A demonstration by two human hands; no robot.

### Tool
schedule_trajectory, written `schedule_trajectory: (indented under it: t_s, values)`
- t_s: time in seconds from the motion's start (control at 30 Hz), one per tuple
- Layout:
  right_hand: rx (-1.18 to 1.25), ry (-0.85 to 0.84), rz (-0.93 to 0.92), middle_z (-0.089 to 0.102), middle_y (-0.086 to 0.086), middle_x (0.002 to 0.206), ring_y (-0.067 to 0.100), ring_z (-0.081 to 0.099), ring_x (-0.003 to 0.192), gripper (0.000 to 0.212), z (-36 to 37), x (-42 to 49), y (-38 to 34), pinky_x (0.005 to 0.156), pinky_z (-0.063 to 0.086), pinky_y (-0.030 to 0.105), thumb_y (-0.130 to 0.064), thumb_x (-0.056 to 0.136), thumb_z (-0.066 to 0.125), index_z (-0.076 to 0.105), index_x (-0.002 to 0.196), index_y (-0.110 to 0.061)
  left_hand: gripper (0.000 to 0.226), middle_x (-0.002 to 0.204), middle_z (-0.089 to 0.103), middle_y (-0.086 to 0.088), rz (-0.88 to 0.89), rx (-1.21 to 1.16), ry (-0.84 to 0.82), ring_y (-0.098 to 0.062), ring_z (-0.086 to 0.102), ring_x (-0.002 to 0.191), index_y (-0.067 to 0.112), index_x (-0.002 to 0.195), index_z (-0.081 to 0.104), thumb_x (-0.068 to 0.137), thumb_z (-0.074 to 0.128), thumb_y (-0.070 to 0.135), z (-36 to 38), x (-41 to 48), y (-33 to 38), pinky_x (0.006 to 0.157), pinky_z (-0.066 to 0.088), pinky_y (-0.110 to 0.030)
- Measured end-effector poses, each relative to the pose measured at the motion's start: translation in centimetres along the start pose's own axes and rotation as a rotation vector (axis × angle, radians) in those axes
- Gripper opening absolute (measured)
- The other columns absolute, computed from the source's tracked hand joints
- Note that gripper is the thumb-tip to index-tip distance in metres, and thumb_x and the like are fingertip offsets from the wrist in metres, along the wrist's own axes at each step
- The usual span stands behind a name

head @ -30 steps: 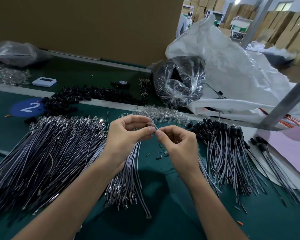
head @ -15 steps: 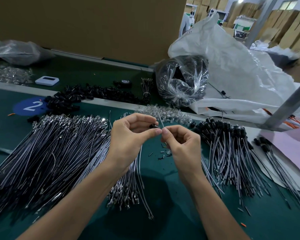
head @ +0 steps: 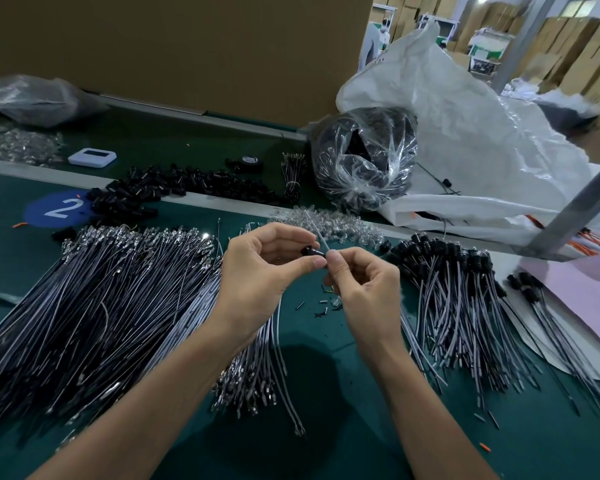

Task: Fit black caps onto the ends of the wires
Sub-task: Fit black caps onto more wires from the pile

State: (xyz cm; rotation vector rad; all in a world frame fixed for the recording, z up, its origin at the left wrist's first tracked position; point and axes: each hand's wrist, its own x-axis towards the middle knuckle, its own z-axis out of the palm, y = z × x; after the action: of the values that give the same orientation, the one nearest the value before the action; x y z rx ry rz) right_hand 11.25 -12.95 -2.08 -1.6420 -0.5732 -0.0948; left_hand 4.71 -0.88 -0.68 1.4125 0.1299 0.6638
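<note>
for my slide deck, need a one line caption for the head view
Left hand holds a black cap while right hand pinches a wire over the green table.

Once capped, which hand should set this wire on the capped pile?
Right, likely: right hand pinches thin grey wire, left hand only the small black cap; the black-capped wire pile lies rightward.

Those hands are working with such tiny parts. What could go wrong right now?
The small black cap, pinched by the left hand, could slip and vanish among the scraps on the green mat. The thin grey wire in the right hand might bend rather than seat.
</note>
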Motion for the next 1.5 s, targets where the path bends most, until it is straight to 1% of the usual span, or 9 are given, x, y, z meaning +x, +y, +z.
schedule_trajectory:
  t_s: [0.3,0.5,0.67,0.83,0.97,1.07,1.23,1.4,1.5]
  values:
    - [0.06,0.066,0.005,0.067,0.0,0.066,0.004,0.06,0.059,0.02,-0.1,0.37,0.11,0.058,0.047,0.02,-0.016,0.094,0.064,0.068,0.075,-0.012,0.027,0.084,0.076,-0.007,-0.006,-0.048,0.047,-0.019,0.073,0.076,0.016,0.083,0.074,0.059,0.085,0.02,0.05,0.09,0.19,0.071,0.058,-0.026]
    - [0.023,0.044,0.0,0.068,0.007,0.068,0.007,0.059,0.059,0.021,-0.09,0.35,-0.04,0.058,0.048,0.026,-0.017,0.094,0.065,0.069,0.073,-0.014,0.025,0.084,0.076,-0.007,-0.027,-0.103,0.046,-0.016,0.071,0.074,0.007,0.087,0.074,0.063,0.081,0.013,0.08,0.07,0.36,0.072,0.058,-0.025]
    - [-0.001,0.078,-0.008,0.067,0.006,0.067,0.008,0.057,0.056,0.022,-0.17,0.38,-0.35,0.054,0.047,0.023,-0.018,0.093,0.065,0.069,0.071,-0.018,0.022,0.086,0.076,-0.003,-0.03,-0.1,0.042,-0.013,0.072,0.08,0.011,0.088,0.075,0.069,0.079,0.0,-0.02,0.13,0.28,0.077,0.058,-0.025]
    - [-0.056,0.097,-0.046,0.067,0.003,0.067,0.015,0.057,0.054,0.024,-0.07,0.27,-0.56,0.052,0.046,0.031,-0.018,0.093,0.065,0.068,0.069,-0.021,0.027,0.091,0.077,-0.003,-0.002,-0.086,0.045,-0.011,0.072,0.086,0.014,0.091,0.073,0.071,0.079,-0.003,-0.1,0.17,0.23,0.077,0.055,-0.019]
    - [-0.078,0.131,-0.051,0.068,-0.002,0.066,0.006,0.054,0.052,0.025,0.01,0.28,-0.57,0.049,0.043,0.022,-0.019,0.093,0.066,0.067,0.069,-0.023,0.025,0.089,0.076,-0.003,0.012,-0.058,0.086,-0.018,0.072,0.083,0.019,0.086,0.076,0.076,0.077,-0.004,-0.17,0.14,0.2,0.078,0.058,-0.027]
    - [-0.06,0.158,-0.045,0.064,-0.005,0.059,0.004,0.05,0.05,0.024,-0.19,0.41,-0.49,0.048,0.041,0.02,-0.02,0.093,0.066,0.068,0.069,-0.021,0.024,0.086,0.073,-0.005,0.001,0.015,0.087,-0.019,0.071,0.073,0.018,0.082,0.078,0.082,0.071,-0.005,-0.16,0.2,0.07,0.068,0.058,-0.025]
    - [-0.074,0.097,-0.075,0.061,-0.007,0.056,0.004,0.049,0.05,0.023,-0.19,0.24,-0.54,0.048,0.039,0.02,-0.018,0.093,0.066,0.069,0.07,-0.016,0.014,0.082,0.069,0.003,-0.057,0.014,0.015,-0.015,0.068,0.064,0.012,0.089,0.078,0.084,0.071,0.001,-0.04,0.24,0.04,0.064,0.056,-0.022]
    - [-0.06,0.071,-0.078,0.06,-0.006,0.057,0.004,0.047,0.05,0.022,-0.25,0.22,-0.57,0.047,0.038,0.024,-0.016,0.093,0.066,0.069,0.071,-0.012,0.016,0.082,0.071,-0.003,-0.097,-0.048,-0.061,-0.013,0.065,0.064,0.016,0.086,0.079,0.074,0.072,0.02,-0.05,0.23,0.05,0.064,0.056,-0.023]
    - [-0.037,0.05,-0.075,0.059,-0.007,0.057,0.01,0.048,0.053,0.022,-0.38,0.29,-0.63,0.05,0.04,0.035,-0.016,0.093,0.065,0.068,0.071,-0.013,0.014,0.079,0.073,-0.002,-0.131,-0.037,-0.079,-0.01,0.064,0.063,0.015,0.088,0.078,0.078,0.069,0.019,-0.17,0.41,-0.15,0.062,0.056,-0.022]
